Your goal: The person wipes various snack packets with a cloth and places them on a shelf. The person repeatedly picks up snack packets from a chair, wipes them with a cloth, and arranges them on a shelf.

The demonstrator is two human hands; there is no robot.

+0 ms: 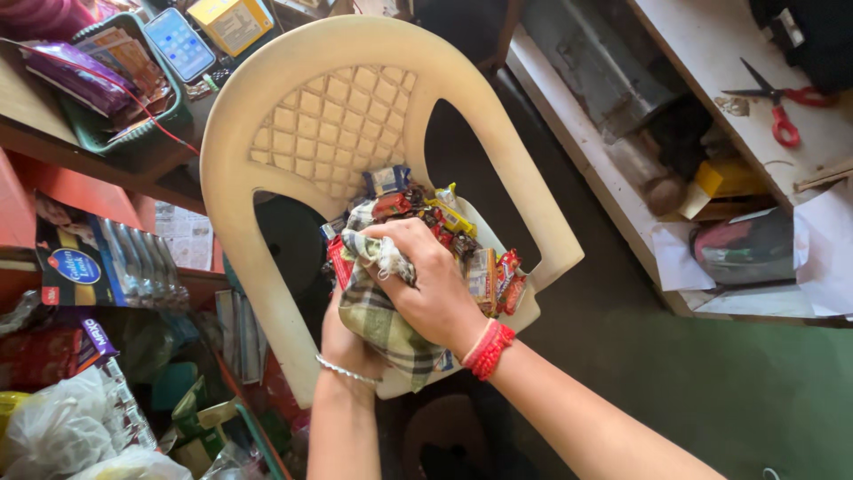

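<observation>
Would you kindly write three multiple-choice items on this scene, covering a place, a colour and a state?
1. Where do the snack packets lie?
A. on the cream plastic chair
B. on the floor
C. in a drawer

2. What colour are the handles of the scissors?
A. blue
B. red
C. green

3. What is the right hand doing?
A. hanging free
B. lying flat and open
C. gripping the checked cloth

Answers: 1 A, the packets rest on the seat; 2 B, the loops are red; 3 C, the fingers are closed on the cloth.
</observation>
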